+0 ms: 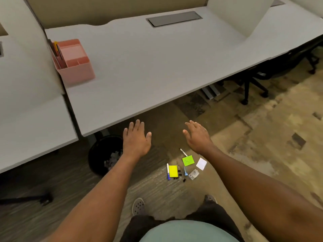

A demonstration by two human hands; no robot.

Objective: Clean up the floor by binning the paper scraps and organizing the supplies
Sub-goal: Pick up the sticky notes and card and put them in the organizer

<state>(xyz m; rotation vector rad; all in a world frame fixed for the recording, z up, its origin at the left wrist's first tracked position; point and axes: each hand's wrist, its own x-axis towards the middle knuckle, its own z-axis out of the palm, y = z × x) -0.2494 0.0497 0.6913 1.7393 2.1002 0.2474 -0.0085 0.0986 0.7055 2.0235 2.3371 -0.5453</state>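
Hiding part of the bin [97, 154], both hands [136, 140] hover empty.

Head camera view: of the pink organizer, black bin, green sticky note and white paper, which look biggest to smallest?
1. Pink organizer
2. Black bin, partly hidden, and lower than the organizer, so this order is unsure
3. Green sticky note and white paper look alike

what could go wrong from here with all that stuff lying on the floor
The black binder clips are small and dark against the carpet, so some may get missed. The yellow and green sticky notes might be binned as scraps instead of going to the pink organizer. The bin sits partly under the desk, so dropped scraps may miss it. Both hands, left and right, are empty.
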